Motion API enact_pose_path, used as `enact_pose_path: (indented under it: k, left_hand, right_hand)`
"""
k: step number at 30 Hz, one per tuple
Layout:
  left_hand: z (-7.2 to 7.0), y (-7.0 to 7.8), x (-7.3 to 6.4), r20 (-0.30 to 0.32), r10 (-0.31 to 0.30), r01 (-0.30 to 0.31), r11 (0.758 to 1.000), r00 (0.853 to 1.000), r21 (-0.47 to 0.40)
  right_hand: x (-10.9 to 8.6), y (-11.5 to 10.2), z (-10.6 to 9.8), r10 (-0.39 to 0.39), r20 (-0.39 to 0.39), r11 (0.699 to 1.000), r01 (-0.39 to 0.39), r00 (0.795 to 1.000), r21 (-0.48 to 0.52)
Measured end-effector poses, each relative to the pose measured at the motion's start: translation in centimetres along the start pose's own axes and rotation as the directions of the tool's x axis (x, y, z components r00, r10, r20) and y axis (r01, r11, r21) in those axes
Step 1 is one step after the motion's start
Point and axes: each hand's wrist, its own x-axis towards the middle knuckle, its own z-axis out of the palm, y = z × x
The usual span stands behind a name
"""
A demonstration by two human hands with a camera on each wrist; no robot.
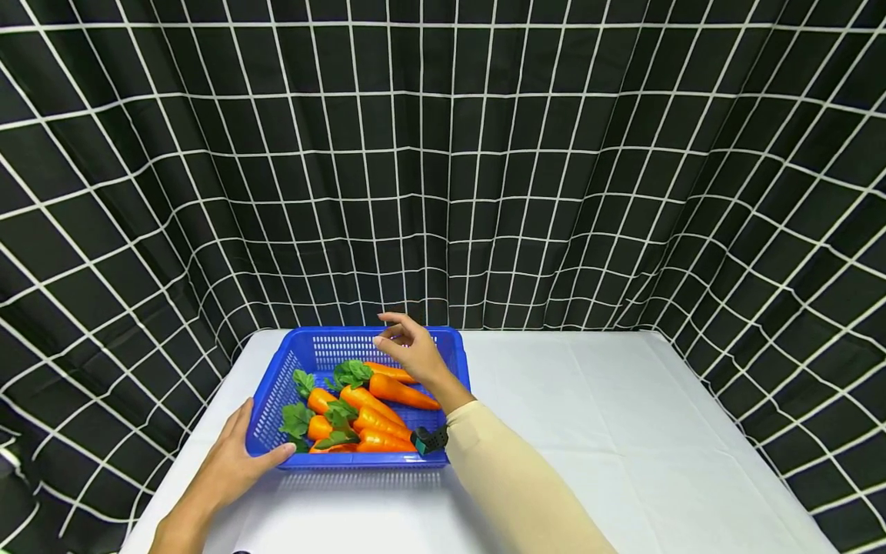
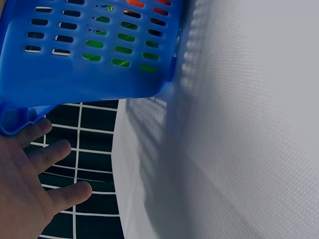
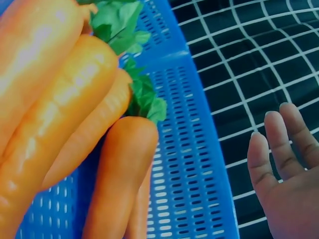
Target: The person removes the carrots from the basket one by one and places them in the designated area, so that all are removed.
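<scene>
A blue plastic basket (image 1: 360,460) with slotted walls stands on the white-covered table, holding several orange carrots (image 1: 398,391) with green leafy tops (image 1: 351,373). My left hand (image 1: 231,460) is at the basket's near left corner, thumb along the front rim and fingers spread outside the left wall. In the left wrist view its fingers (image 2: 62,196) are apart beside the basket corner. Over the basket's right part is my right hand (image 1: 413,354), its fingers loosely bent and nothing between them. The right wrist view shows those fingers (image 3: 279,144) past the basket rim.
White cloth (image 1: 588,415) covers the table, reaching well to the right of the basket. A black curtain with a white grid (image 1: 505,169) hangs behind and along both sides. A small black and teal device (image 1: 429,440) sits by the right sleeve cuff.
</scene>
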Motion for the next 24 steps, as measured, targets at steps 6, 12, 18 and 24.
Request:
enact_pose_path:
  k: [6, 12, 18, 24]
  left_hand:
    - [-0.1, 0.0, 0.0, -0.013, 0.021, -0.021, 1.000, 1.000, -0.006]
    - [0.0, 0.0, -0.2, -0.016, 0.026, -0.027, 1.000, 1.000, -0.010]
    - [0.0, -0.2, -0.2, 0.001, 0.002, -0.002, 1.000, 1.000, -0.007]
    - [0.0, -0.2, -0.1, 0.005, -0.003, 0.003, 1.000, 1.000, -0.007]
  right_hand:
    - [1.1, 2.6, 0.5, 0.076, 0.031, 0.994, -0.073, 0.997, -0.077]
    - [1.3, 3.5, 0.9, 0.125, 0.118, 0.990, -0.117, 0.985, -0.079]
    - [1.4, 4.0, 1.5, 0.161, 0.229, 0.986, -0.145, 0.960, -0.086]
    - [1.4, 4.4, 2.1, 0.218, 0.349, 0.970, -0.165, 0.911, -0.176]
